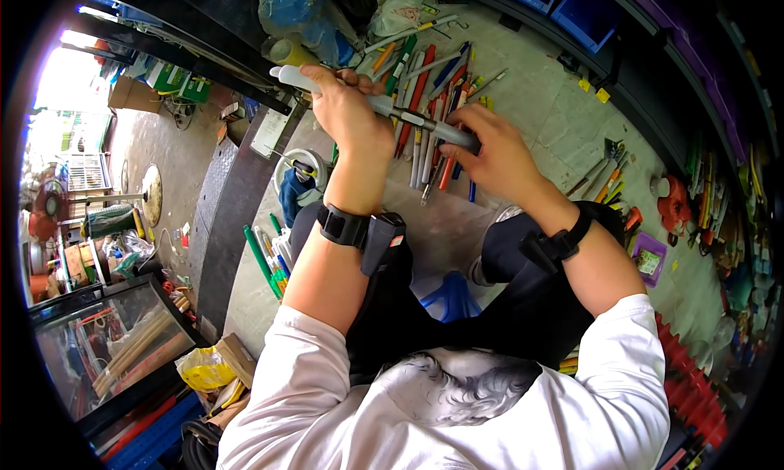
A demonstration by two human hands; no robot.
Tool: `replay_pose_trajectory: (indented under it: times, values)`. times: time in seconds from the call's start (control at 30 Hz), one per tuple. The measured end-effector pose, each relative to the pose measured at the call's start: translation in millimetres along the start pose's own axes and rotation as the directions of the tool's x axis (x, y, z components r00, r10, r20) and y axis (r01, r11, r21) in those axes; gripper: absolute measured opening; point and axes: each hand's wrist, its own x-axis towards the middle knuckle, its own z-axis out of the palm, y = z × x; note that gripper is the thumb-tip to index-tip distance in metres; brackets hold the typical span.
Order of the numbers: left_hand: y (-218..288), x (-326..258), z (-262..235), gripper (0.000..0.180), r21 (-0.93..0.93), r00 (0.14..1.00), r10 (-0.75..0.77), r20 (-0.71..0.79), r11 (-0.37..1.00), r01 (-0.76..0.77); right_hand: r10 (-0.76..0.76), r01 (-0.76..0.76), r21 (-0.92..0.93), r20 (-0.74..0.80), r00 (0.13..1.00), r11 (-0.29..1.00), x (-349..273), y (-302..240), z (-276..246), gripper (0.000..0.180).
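Note:
Both hands hold a long, rod-shaped tool [414, 118] above the floor. One end is whitish, the middle is dark and thin, and the other end is a thicker grey grip; its exact kind I cannot make out. My left hand [349, 106] is closed around the whitish part, whose tip sticks out to the left. Around the grey end, the fingers of my right hand [500, 155] are wrapped. Beneath the tool lies a loose spread of slim rod-like items [419, 84] in red, silver, yellow, blue and green. My wrists carry black straps with small devices.
Blue bins [588, 21] sit on a dark shelf at the far right. A white ring-shaped object [304, 169] stands left of my knees. Green and white rods [260, 258] lie by my left forearm. At right are a purple basket [649, 258] and a red tool [674, 204].

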Motion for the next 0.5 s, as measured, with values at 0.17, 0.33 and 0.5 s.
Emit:
replay_pose_trajectory:
  times: [0.17, 0.33, 0.5]
  values:
    - [-11.2, -9.2, 0.5, 0.051, 0.024, 0.995, -0.068, 0.076, 0.998, 0.066, 0.013, -0.007, 0.058, -0.113, 0.994, 0.998, -5.3, -14.7, 15.1, 0.03]
    - [-17.7, -22.9, 4.2, 0.052, -0.015, 0.961, -0.203, 0.19, 0.978, 0.209, 0.036, -0.028, 0.053, -0.162, 0.986, 0.998, -4.4, -20.1, 14.5, 0.032]
    - [-17.9, -19.0, -0.8, 0.053, -0.137, 0.905, -0.281, 0.32, 0.931, 0.337, 0.062, -0.045, 0.125, -0.138, 0.989, 0.991, -1.3, -19.9, 8.2, 0.03]
